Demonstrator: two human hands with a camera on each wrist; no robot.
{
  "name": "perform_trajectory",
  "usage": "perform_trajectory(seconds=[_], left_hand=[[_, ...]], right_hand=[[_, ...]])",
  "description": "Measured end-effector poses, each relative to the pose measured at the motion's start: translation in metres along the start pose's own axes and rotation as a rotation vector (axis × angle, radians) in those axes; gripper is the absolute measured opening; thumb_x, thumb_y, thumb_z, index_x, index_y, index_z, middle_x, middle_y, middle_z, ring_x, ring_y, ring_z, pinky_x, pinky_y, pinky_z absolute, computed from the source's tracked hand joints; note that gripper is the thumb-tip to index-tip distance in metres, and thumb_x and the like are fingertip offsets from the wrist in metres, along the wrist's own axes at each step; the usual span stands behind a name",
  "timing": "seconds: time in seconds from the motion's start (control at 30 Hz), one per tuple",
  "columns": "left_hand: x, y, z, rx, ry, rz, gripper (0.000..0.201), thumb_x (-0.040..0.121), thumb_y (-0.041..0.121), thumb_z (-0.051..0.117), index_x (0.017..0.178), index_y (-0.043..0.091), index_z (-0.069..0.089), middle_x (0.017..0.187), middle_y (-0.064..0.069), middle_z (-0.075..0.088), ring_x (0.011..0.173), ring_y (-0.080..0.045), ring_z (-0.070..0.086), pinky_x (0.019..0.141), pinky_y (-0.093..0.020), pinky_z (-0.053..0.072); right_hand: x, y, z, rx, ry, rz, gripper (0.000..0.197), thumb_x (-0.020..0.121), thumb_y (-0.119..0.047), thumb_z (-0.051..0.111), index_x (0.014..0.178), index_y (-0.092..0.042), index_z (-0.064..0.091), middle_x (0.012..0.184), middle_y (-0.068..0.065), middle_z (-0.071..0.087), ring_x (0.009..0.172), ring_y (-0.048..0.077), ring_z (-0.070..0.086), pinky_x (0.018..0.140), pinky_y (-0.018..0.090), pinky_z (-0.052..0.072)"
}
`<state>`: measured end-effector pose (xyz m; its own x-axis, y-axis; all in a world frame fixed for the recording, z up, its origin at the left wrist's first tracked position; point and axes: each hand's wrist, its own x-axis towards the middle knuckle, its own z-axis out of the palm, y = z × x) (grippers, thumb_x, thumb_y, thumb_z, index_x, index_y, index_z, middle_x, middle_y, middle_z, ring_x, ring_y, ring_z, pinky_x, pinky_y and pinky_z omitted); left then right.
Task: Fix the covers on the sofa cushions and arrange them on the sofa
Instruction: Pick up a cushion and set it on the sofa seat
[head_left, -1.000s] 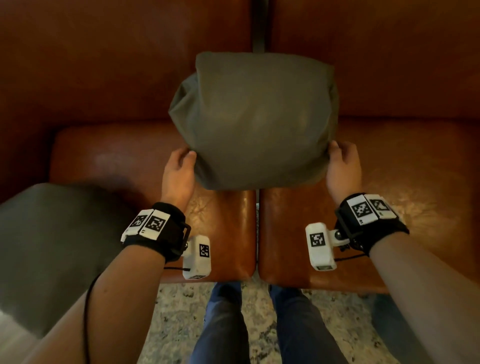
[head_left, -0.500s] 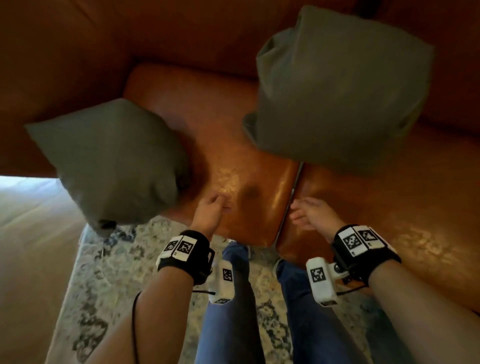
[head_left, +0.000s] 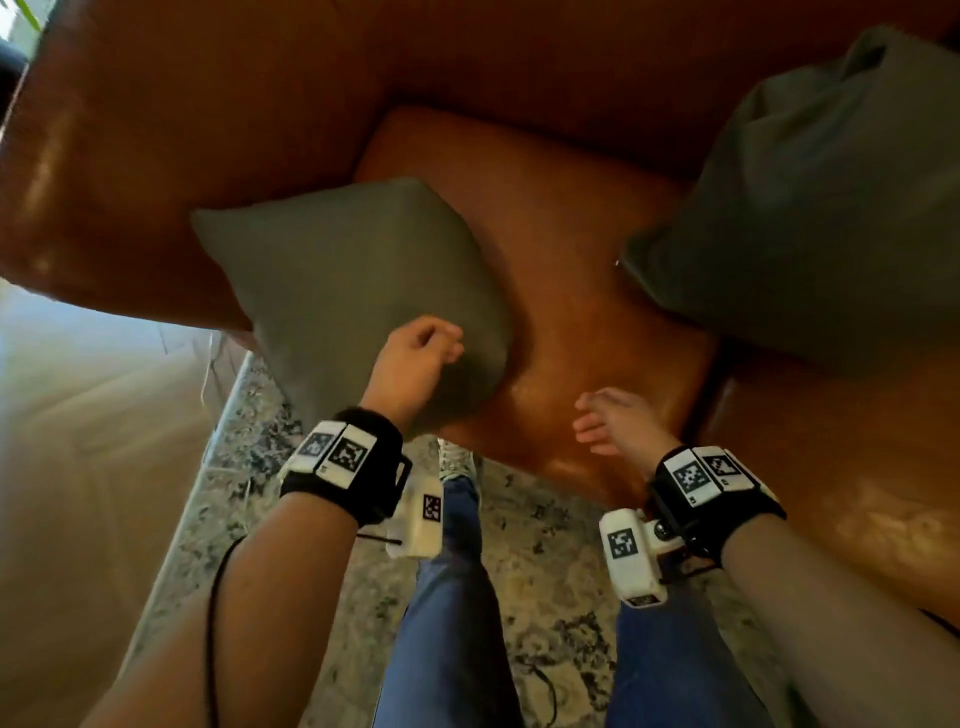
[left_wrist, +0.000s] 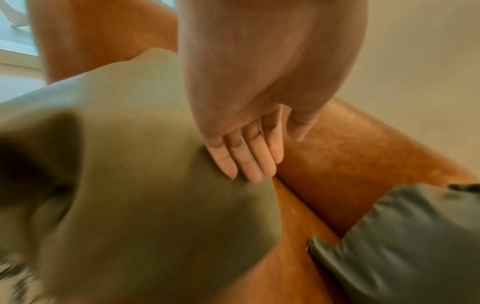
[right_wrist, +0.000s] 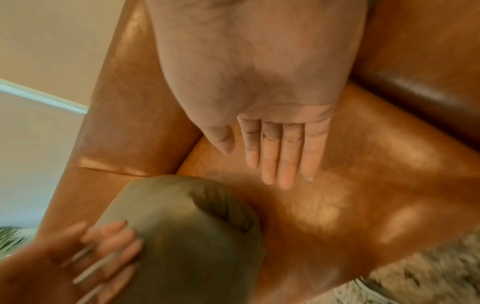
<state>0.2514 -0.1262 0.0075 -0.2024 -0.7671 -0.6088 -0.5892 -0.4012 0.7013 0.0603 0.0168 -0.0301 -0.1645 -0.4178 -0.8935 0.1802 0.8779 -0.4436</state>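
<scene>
Change: both hands are now off the right cushion, which they were holding a second ago, and the left hand is reaching across to the left cushion.
Left hand: its straight fingers, lying close together, are touching the left cushion's near face; nothing is being gripped.
Right hand: the right hand is hovering over the sofa seat, fingers straight and side by side, holding nothing.
Left cushion: it is sitting at the sofa's left end, leaning against the armrest, with its lower corner hanging past the seat's front edge.
Right cushion: it is standing on the sofa seat against the backrest, well apart from both hands.
Sofa: brown leather is shining between the two green cushions.
Rug: a mottled rug is lying in front of the sofa, under the person's legs.
</scene>
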Motion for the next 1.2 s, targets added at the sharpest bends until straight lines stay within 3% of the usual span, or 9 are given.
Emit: perform_trajectory(seconds=[0.1,0.27,0.37,0.43,0.6,0.8,0.93,1.1,1.2], left_hand=[[0.032,0.024,-0.046,0.041,-0.087,0.061,0.022,0.1,0.013,0.042,0.091,0.02,0.061,0.086,0.002,0.064,0.081,-0.009,0.059,0.072,-0.025,0.048],[0.089,0.054,-0.116,0.176,-0.068,0.135,0.02,0.094,0.022,0.048,0.081,0.027,0.062,0.09,-0.004,0.062,0.084,-0.015,0.057,0.072,-0.029,0.046],[0.128,0.059,-0.141,0.298,0.018,0.103,0.019,0.089,0.035,0.055,0.096,0.022,0.067,0.098,-0.002,0.065,0.094,-0.019,0.059,0.086,-0.03,0.047],[0.151,0.064,-0.149,0.351,0.078,0.012,0.034,0.081,0.046,0.053,0.105,0.027,0.066,0.115,-0.006,0.065,0.11,-0.027,0.058,0.1,-0.041,0.045],[0.178,0.069,-0.142,0.506,-0.028,-0.133,0.059,0.094,0.05,0.045,0.143,0.016,0.045,0.148,-0.011,0.044,0.133,-0.036,0.043,0.111,-0.043,0.035],[0.201,0.071,-0.13,0.486,0.018,-0.255,0.073,0.093,0.055,0.05,0.147,0.008,0.036,0.15,-0.013,0.042,0.133,-0.033,0.044,0.103,-0.033,0.036],[0.195,0.073,-0.128,0.445,0.013,-0.324,0.076,0.092,0.057,0.051,0.148,0.008,0.035,0.149,-0.013,0.042,0.132,-0.033,0.045,0.105,-0.034,0.037],[0.178,0.068,-0.142,0.345,-0.007,-0.374,0.084,0.085,0.067,0.051,0.146,0.011,0.039,0.144,-0.013,0.048,0.125,-0.034,0.051,0.107,-0.042,0.041],[0.17,0.058,-0.15,0.267,-0.008,-0.415,0.096,0.066,0.074,0.056,0.141,0.015,0.047,0.134,-0.012,0.058,0.113,-0.035,0.059,0.103,-0.046,0.045]], right_hand=[[0.004,-0.005,0.062,0.157,0.069,0.073,0.025,0.101,-0.022,0.045,0.115,-0.005,0.056,0.091,0.011,0.064,0.075,0.02,0.061,0.065,0.031,0.051],[0.006,-0.019,0.153,0.375,0.094,0.172,0.042,0.102,-0.042,0.039,0.121,-0.008,0.055,0.11,0.017,0.067,0.088,0.027,0.066,0.075,0.04,0.054],[0.01,-0.029,0.182,0.507,0.185,0.223,0.053,0.1,-0.051,0.034,0.126,-0.009,0.052,0.112,0.015,0.067,0.089,0.028,0.068,0.061,0.033,0.053],[0.013,-0.033,0.192,0.569,0.19,0.28,0.059,0.099,-0.057,0.03,0.129,-0.009,0.049,0.116,0.013,0.065,0.089,0.028,0.066,0.057,0.032,0.049],[0.023,-0.037,0.203,0.715,0.121,0.404,0.084,0.087,-0.076,0.033,0.141,-0.013,0.042,0.129,0.017,0.058,0.107,0.039,0.059,0.067,0.046,0.054],[0.028,-0.033,0.205,0.935,0.095,0.389,0.097,0.077,-0.084,0.038,0.147,-0.018,0.034,0.139,0.014,0.05,0.118,0.041,0.051,0.093,0.062,0.045],[0.027,-0.037,0.205,1.06,0.087,0.391,0.109,0.065,-0.088,0.049,0.147,-0.02,0.034,0.139,0.016,0.05,0.122,0.043,0.049,0.096,0.071,0.039],[0.019,-0.046,0.201,1.077,0.121,0.383,0.11,0.064,-0.089,0.049,0.149,-0.021,0.033,0.144,0.013,0.048,0.128,0.038,0.045,0.103,0.062,0.038],[0.012,-0.054,0.193,1.078,0.158,0.352,0.11,0.063,-0.088,0.052,0.149,-0.023,0.033,0.146,0.009,0.047,0.132,0.034,0.044,0.108,0.056,0.035]])
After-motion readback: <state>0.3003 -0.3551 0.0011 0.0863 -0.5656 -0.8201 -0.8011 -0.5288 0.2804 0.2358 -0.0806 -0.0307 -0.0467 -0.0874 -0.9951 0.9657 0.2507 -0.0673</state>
